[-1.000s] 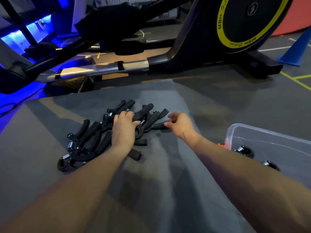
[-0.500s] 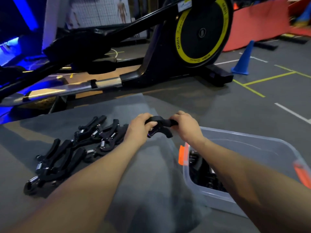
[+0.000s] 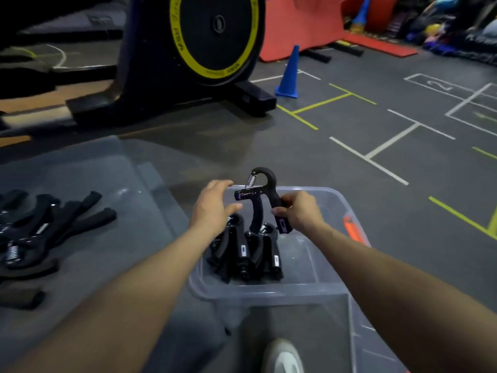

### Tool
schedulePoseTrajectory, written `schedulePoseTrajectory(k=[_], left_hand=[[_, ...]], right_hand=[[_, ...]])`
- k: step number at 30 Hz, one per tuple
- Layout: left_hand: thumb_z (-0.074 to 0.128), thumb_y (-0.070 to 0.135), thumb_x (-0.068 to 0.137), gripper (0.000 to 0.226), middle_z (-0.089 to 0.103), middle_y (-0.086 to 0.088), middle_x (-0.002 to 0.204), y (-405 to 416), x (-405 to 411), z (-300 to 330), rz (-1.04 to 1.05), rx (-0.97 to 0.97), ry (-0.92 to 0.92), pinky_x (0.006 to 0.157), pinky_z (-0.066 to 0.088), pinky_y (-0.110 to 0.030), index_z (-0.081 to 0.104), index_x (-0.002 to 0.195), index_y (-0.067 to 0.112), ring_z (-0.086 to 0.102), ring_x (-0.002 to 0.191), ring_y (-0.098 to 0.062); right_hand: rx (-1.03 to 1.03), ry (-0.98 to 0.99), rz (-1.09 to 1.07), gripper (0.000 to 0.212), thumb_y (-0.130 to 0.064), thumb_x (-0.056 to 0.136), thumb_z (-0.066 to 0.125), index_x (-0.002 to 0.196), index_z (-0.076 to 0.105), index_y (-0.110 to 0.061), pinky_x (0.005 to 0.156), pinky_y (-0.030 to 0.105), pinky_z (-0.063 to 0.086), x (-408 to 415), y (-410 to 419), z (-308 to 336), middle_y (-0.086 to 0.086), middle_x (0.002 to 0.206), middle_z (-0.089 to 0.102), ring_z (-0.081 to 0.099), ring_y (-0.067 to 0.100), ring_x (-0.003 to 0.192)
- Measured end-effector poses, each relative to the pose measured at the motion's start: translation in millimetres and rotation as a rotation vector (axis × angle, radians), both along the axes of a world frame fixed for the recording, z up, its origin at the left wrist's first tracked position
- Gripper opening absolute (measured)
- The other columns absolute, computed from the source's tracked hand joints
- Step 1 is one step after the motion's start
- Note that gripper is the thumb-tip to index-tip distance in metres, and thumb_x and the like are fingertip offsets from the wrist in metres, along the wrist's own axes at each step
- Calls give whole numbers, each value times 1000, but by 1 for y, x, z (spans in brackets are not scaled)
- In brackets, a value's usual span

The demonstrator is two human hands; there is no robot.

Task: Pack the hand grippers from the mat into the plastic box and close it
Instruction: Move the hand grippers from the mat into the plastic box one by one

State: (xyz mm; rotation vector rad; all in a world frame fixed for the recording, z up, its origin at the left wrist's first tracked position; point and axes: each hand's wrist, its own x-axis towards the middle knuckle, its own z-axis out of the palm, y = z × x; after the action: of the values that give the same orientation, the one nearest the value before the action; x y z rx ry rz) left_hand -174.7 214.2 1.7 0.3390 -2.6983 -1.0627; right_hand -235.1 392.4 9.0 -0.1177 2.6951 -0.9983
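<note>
A black hand gripper [image 3: 262,196] with a metal spring hangs upright over the clear plastic box [image 3: 333,286]. My right hand [image 3: 302,211] is shut on one of its handles. My left hand [image 3: 213,205] hovers just left of it, fingers spread, not clearly touching. Several black hand grippers [image 3: 246,251] stand packed in the box's left part. A pile of more grippers [image 3: 45,232] lies on the grey mat [image 3: 113,265] at the left. An orange latch [image 3: 353,228] shows on the box's right rim.
A black and yellow exercise machine [image 3: 188,55] stands beyond the mat. A blue cone [image 3: 289,74] and red pads [image 3: 301,25] sit further back. The grey floor has painted lines at the right. The tip of a shoe [image 3: 282,356] shows at the bottom.
Both hands carried one gripper from the mat over to the box. My left hand has let go of it; my right hand now holds it upright above the packed grippers.
</note>
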Motion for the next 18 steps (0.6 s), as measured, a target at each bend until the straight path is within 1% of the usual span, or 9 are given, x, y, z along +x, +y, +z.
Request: schedulePoseTrajectory(k=[1, 2, 4, 6, 9, 11, 14, 17, 18], left_hand=[[70, 22, 81, 54, 52, -5, 132, 5, -4, -6, -28, -5, -35, 107, 36, -33, 50, 131, 13, 47, 125, -23], [70, 22, 81, 55, 51, -4, 134, 10, -6, -11, -51, -8, -75, 107, 34, -31, 49, 132, 13, 46, 126, -23], [69, 23, 82, 57, 47, -3, 138, 15, -11, -21, -91, -9, -156, 108, 35, -32, 46, 134, 14, 45, 127, -22], [69, 23, 82, 58, 46, -4, 138, 17, -16, -32, -124, -43, -209, 109, 36, -35, 46, 134, 14, 46, 127, -23], [71, 23, 80, 61, 46, -6, 138, 21, -21, -51, -157, -112, -302, 111, 32, -32, 45, 135, 13, 42, 130, -24], [73, 24, 78, 67, 44, -6, 139, 22, -23, -65, -183, -183, -375, 111, 32, -33, 43, 137, 13, 41, 130, -25], [76, 27, 74, 77, 38, -6, 144, 20, -25, -84, -205, -251, -468, 112, 33, -37, 38, 140, 14, 38, 133, -26], [76, 29, 74, 84, 32, -5, 150, 17, -26, -97, -243, -267, -528, 115, 28, -34, 31, 144, 14, 33, 138, -25], [76, 29, 74, 86, 30, -4, 151, 16, -27, -100, -258, -261, -541, 116, 27, -33, 29, 145, 13, 32, 139, -24]], right_hand=[[-12, -23, -14, 11, -19, 81, 70, 75, 64, -12, 57, 26, 47, -5, 7, -3, 1, 63, 60, 56, 17, 60], [-30, -49, -30, 12, -18, 80, 71, 73, 63, -14, 58, 26, 48, -10, 13, -6, 1, 63, 60, 56, 16, 59], [-77, -108, -73, 15, -17, 79, 73, 69, 62, -15, 72, 34, 56, -18, 21, -20, 2, 65, 62, 60, 18, 64], [-119, -174, -114, 19, -15, 78, 74, 63, 62, -16, 81, 43, 58, -23, 26, -39, 3, 64, 63, 66, 24, 70], [-143, -249, -160, 11, -15, 78, 75, 73, 66, -9, 81, 46, 58, -29, 31, -63, 10, 74, 66, 69, 30, 77], [-147, -293, -187, 14, -14, 79, 74, 83, 68, -3, 79, 44, 59, -34, 33, -75, 13, 79, 67, 68, 30, 76], [-137, -375, -216, 12, -14, 80, 73, 76, 65, -5, 77, 43, 60, -38, 32, -91, 14, 82, 67, 70, 33, 79], [-133, -450, -228, 12, -14, 80, 72, 83, 69, -3, 76, 45, 60, -38, 31, -111, 18, 87, 70, 71, 35, 84], [-129, -471, -230, 11, -15, 80, 73, 80, 69, -5, 75, 45, 60, -37, 30, -116, 19, 90, 70, 72, 36, 85]])
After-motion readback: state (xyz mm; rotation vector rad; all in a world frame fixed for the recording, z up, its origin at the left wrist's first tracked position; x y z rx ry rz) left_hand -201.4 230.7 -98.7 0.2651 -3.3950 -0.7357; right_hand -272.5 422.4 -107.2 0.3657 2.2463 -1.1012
